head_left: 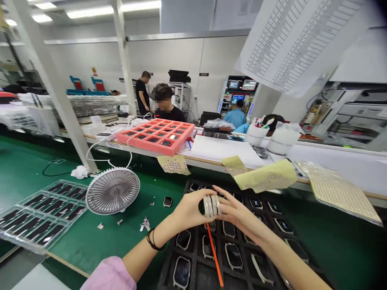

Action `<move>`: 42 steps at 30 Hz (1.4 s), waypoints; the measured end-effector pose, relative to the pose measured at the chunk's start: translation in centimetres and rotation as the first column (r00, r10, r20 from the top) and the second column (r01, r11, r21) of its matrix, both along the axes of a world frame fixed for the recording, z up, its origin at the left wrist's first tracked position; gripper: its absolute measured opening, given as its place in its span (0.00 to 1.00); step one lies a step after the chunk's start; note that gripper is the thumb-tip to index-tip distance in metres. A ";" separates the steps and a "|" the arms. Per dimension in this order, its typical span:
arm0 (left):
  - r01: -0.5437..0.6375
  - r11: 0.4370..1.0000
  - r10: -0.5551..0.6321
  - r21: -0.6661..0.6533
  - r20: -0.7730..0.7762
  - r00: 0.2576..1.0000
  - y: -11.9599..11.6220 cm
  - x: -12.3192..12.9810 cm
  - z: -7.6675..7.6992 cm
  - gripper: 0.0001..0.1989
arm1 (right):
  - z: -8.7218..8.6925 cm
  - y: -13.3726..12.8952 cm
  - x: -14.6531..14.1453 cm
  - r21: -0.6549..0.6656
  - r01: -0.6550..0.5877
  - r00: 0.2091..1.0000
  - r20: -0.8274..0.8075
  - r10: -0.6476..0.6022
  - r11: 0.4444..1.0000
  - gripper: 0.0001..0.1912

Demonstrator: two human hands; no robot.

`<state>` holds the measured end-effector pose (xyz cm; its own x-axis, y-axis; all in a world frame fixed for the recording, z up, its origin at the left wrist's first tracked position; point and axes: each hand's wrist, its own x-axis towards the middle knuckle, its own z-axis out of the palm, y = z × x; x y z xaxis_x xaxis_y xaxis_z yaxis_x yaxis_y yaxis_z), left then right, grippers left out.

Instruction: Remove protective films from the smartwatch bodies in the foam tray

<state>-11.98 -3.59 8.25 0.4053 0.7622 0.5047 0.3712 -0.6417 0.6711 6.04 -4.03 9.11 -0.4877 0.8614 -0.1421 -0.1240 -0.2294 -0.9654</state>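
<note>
A small stack of pale-rimmed smartwatch cases (211, 206) is held up between my hands, above a black foam tray (208, 278). My left hand (190, 206) curls round the stack from the left, thumb below and fingers above. From the right, my right hand (237, 211) has its fingers closed against the stack's end, with the index finger stretched out. Beneath them, the tray's compartments hold several watch cases with dark screens (233, 255). An orange stick (215, 255) lies slanting over the tray, its upper end close under my hands.
Left of the tray, a fan (113, 191), a single watch (167, 201) and scraps (145, 224) sit on the green mat. A clear tray of dark parts (42, 211) lies further left. On the shelf ahead is a pink foam tray (169, 151); yellow label sheets (266, 177) hang off its edge.
</note>
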 end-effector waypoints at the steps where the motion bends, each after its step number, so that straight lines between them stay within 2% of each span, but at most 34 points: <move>1: 0.013 1.000 -0.013 0.016 0.024 1.000 -0.1 -0.2 0.3 0.27 | 0.2 0.1 0.2 -0.048 -0.050 0.997 -0.059 0.047 0.998 0.42; 4: 0.063 0.992 -0.067 0.108 0.034 0.997 -0.3 -0.3 0.5 0.26 | 0.3 0.2 0.1 -0.104 -0.151 0.978 -0.161 0.133 0.983 0.31; 8: 0.122 0.984 -0.123 0.133 0.004 0.992 -0.3 0.1 0.0 0.25 | -0.3 0.2 -0.6 -0.131 -0.084 0.984 -0.169 0.061 0.988 0.20; 17: 0.181 0.979 -0.188 -0.089 -0.083 0.979 0.6 0.4 -0.8 0.28 | -1.8 0.1 -0.3 -0.123 0.092 0.988 -0.111 -0.106 0.988 0.20; 20: 0.121 0.968 -0.121 -0.218 0.014 0.993 1.5 0.2 -1.0 0.29 | -2.3 0.5 0.9 -0.134 0.149 0.979 -0.121 -0.166 0.980 0.23; 22: 0.090 0.901 -0.024 -0.424 0.157 0.987 2.4 0.0 -1.3 0.31 | -3.0 0.9 2.1 -0.158 0.196 0.968 -0.126 -0.217 0.968 0.25; 23: 0.103 0.837 0.027 -0.538 0.228 0.973 3.0 0.0 -1.5 0.33 | -3.4 1.1 2.6 -0.170 0.224 0.961 -0.122 -0.246 0.960 0.26; 25: 0.189 0.661 0.124 -0.726 0.354 0.927 4.1 0.1 -2.0 0.32 | -4.5 1.4 3.5 -0.186 0.271 0.950 -0.104 -0.293 0.944 0.26; 28: 0.383 0.382 0.245 -0.841 0.492 0.836 5.6 0.4 -3.0 0.25 | -6.4 1.8 4.4 -0.194 0.313 0.939 -0.083 -0.333 0.930 0.27; 29: 0.441 0.312 0.274 -0.842 0.524 0.806 5.9 0.6 -3.3 0.23 | -7.0 1.8 4.5 -0.194 0.318 0.938 -0.078 -0.337 0.928 0.27; 30: 0.487 0.266 0.291 -0.832 0.551 0.782 6.1 0.7 -3.6 0.21 | -7.5 1.9 4.6 -0.191 0.320 0.938 -0.072 -0.338 0.928 0.27; 32: 0.540 0.234 0.302 -0.809 0.588 0.751 6.4 0.9 -4.2 0.21 | -8.2 1.8 4.6 -0.182 0.317 0.942 -0.054 -0.331 0.931 0.27; 35: 0.551 0.236 0.317 -0.801 0.599 0.735 6.7 1.1 -4.9 0.23 | -8.4 1.6 4.6 -0.159 0.311 0.947 -0.032 -0.320 0.937 0.29; 42: 0.473 0.304 0.400 -0.827 0.561 0.724 7.0 1.8 -5.9 0.18 | -8.6 1.2 4.4 -0.156 0.332 0.940 -0.028 -0.341 0.930 0.32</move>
<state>-10.17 3.45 2.30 0.4010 0.8301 -0.3874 -0.3713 0.5339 0.7597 10.48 -2.79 0.52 -0.1833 0.9477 -0.2612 -0.2697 -0.3040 -0.9137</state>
